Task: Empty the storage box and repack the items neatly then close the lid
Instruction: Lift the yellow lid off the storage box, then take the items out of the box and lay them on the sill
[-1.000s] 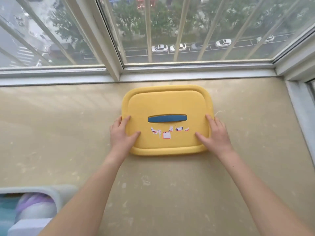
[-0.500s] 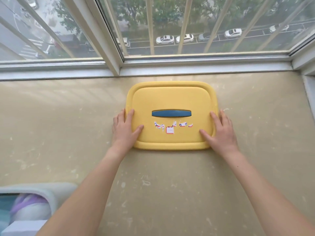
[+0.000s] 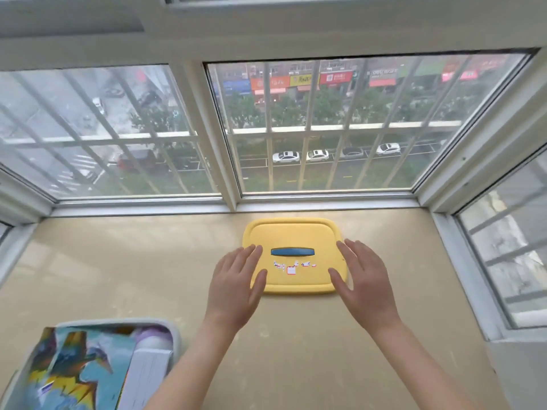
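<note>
A yellow lid (image 3: 294,279) with a blue handle (image 3: 292,251) and small stickers lies flat on the beige sill, close to the window. My left hand (image 3: 235,287) hovers over its left edge with fingers spread, holding nothing. My right hand (image 3: 365,284) hovers over its right edge, likewise spread and empty. At the bottom left stands the open pale grey storage box (image 3: 174,332). Inside it are a colourful printed packet (image 3: 71,368), a white carton (image 3: 145,377) and a purple-and-white item (image 3: 155,337).
The window frame (image 3: 233,202) and barred panes run along the far side of the beige sill (image 3: 133,276). A side window frame (image 3: 461,261) closes off the right. Bare sill lies between the box and the lid.
Both hands have let go of the lid's edges and lifted off it, fingers spread. My head has risen, so more of the window and the storage box's contents show.
</note>
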`<state>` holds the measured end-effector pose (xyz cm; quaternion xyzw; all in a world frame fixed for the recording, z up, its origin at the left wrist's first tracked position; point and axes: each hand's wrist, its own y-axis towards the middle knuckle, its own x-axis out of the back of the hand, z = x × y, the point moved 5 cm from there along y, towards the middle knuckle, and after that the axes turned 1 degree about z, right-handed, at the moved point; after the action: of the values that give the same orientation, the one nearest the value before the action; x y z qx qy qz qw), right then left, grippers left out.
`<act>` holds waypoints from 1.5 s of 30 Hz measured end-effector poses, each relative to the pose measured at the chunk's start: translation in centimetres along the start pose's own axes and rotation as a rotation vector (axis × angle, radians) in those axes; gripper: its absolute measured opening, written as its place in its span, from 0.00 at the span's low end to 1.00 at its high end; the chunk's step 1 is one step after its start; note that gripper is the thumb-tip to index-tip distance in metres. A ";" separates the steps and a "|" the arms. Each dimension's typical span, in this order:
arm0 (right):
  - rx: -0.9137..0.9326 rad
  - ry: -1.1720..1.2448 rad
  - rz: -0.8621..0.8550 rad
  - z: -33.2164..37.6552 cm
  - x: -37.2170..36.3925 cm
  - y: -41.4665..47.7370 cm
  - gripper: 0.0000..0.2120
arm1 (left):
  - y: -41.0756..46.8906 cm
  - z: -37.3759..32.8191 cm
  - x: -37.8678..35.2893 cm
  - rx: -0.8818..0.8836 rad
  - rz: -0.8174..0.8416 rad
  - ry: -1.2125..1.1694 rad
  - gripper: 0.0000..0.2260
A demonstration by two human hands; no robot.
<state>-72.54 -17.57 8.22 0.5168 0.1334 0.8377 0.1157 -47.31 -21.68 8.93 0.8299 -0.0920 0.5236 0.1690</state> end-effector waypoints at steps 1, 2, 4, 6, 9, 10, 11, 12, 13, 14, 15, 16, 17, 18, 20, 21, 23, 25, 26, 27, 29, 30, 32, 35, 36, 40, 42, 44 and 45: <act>0.000 0.008 -0.004 1.6 1.6 -1.1 0.24 | -1.6 -1.3 1.8 -0.021 -0.008 0.000 0.22; 0.000 0.013 0.002 3.1 2.9 -2.4 0.24 | -3.2 -2.4 3.5 -0.032 -0.018 0.002 0.22; 0.005 0.016 0.038 5.9 4.7 -5.5 0.24 | -7.0 -3.8 5.9 -0.008 -0.024 -0.010 0.24; 0.015 0.020 0.082 8.3 5.6 -9.0 0.24 | -11.3 -4.8 7.1 0.039 -0.022 -0.040 0.25; 0.051 0.033 0.146 11.6 5.7 -14.4 0.25 | -18.3 -4.9 7.2 0.076 0.038 -0.064 0.26; 0.067 0.023 0.175 12.6 5.4 -16.1 0.26 | -20.4 -4.6 7.1 0.087 0.054 -0.062 0.25; 0.075 0.012 0.205 13.4 5.0 -17.7 0.26 | -22.4 -4.1 6.9 0.091 0.067 -0.047 0.24; 0.078 0.006 0.238 14.1 4.5 -19.3 0.25 | -24.3 -3.7 6.8 0.095 0.077 -0.037 0.23; 0.078 0.007 0.271 15.0 4.0 -20.6 0.24 | -26.1 -3.3 6.8 0.095 0.092 -0.038 0.22; 0.087 0.007 0.296 16.1 3.4 -21.8 0.24 | -28.1 -2.6 7.0 0.090 0.103 -0.034 0.21; 0.088 0.000 0.320 16.8 2.9 -22.8 0.23 | -29.3 -2.3 7.2 0.072 0.102 -0.026 0.21; 0.089 -0.008 0.339 17.6 2.4 -23.5 0.23 | -30.2 -1.9 7.4 0.062 0.098 -0.022 0.20; 0.102 -0.012 0.355 18.9 1.9 -24.2 0.23 | -31.4 -1.1 8.0 0.069 0.088 -0.013 0.20; 0.117 -0.014 0.363 20.1 1.3 -24.8 0.23 | -32.4 -0.4 8.6 0.080 0.080 -0.005 0.19; 0.133 -0.014 0.369 22.8 0.0 -25.5 0.23 | -34.1 1.3 10.3 0.097 0.054 -0.003 0.19; 0.142 -0.017 0.370 24.3 -0.7 -25.6 0.23 | -34.8 2.2 11.3 0.103 0.040 -0.009 0.18; 0.161 -0.022 0.363 27.6 -2.2 -25.9 0.23 | -36.3 4.6 13.3 0.116 -0.005 -0.024 0.17; 0.162 -0.014 0.352 31.0 -3.8 -25.9 0.23 | -38.0 7.6 15.2 0.137 -0.020 -0.046 0.17; 0.161 -0.022 0.344 32.8 -4.5 -25.9 0.23 | -39.0 9.5 16.0 0.151 -0.021 -0.045 0.18; 0.160 -0.035 0.342 34.6 -5.3 -25.9 0.23 | -39.9 11.6 16.8 0.162 -0.024 -0.039 0.19; 0.146 -0.048 0.351 38.3 -6.9 -26.1 0.23 | -41.7 16.0 18.7 0.180 -0.018 -0.033 0.20; 0.136 -0.045 0.351 40.1 -7.5 -26.2 0.23 | -42.5 18.2 19.7 0.187 -0.011 -0.033 0.22; 0.109 -0.032 0.338 43.1 -8.4 -26.5 0.23 | -43.6 22.1 22.0 0.202 0.009 -0.027 0.22; 0.075 -0.015 0.301 46.8 -9.2 -26.1 0.22 | -44.2 26.7 25.2 0.240 0.031 -0.036 0.24; 0.060 -0.014 0.290 47.7 -9.5 -25.8 0.22 | -44.0 27.9 25.9 0.245 0.040 -0.044 0.26; -0.031 -0.007 0.276 49.2 -11.0 -24.8 0.23 | -42.0 30.9 27.0 0.221 0.045 -0.067 0.25; -0.068 -0.016 0.291 48.9 -11.9 -24.1 0.24 | -40.6 31.7 26.4 0.218 0.056 -0.088 0.25; -0.096 -0.032 0.310 48.1 -13.2 -23.1 0.24 | -39.3 32.6 24.9 0.252 0.081 -0.129 0.26; -0.114 -0.044 0.319 47.4 -14.0 -22.7 0.24 | -38.6 32.9 23.9 0.276 0.097 -0.156 0.26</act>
<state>-22.63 4.04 9.17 0.5421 -0.0006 0.8402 0.0133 3.37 2.18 10.31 0.8780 -0.0720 0.4728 0.0202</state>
